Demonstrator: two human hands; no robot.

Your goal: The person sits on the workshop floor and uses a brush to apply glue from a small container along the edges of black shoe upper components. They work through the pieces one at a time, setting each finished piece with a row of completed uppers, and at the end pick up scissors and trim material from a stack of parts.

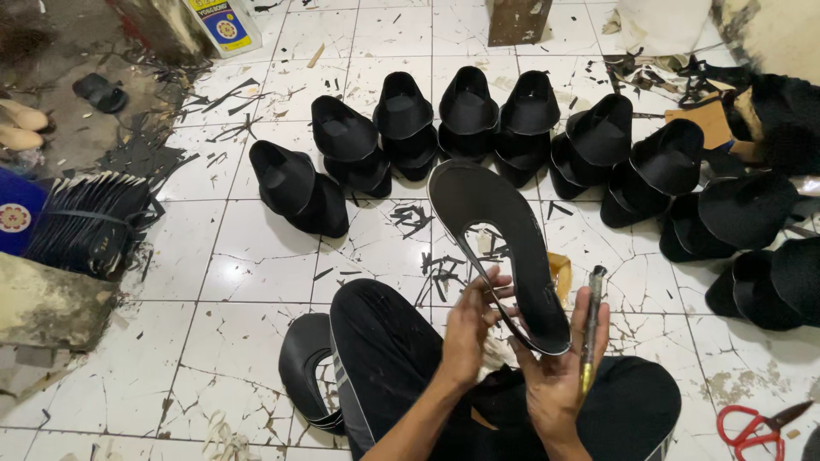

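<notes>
I sit on a tiled floor with my knees up in black trousers (384,341). My left hand (470,329) pinches the near inner edge of a curved black shoe-upper piece (504,222) that arches up and away from me. My right hand (559,376) grips the same piece from below at its near end. A slim pen-like tool (591,329) stands upright between the right fingers. The piece has a long oval opening, through which the floor shows.
Several stacks of black shoe uppers (470,111) lie in an arc ahead and to the right. A flat black cut piece (303,367) lies by my left knee. Red-handled scissors (756,427) lie at lower right. A bundle of black sheets (85,222) sits left, with scraps scattered around.
</notes>
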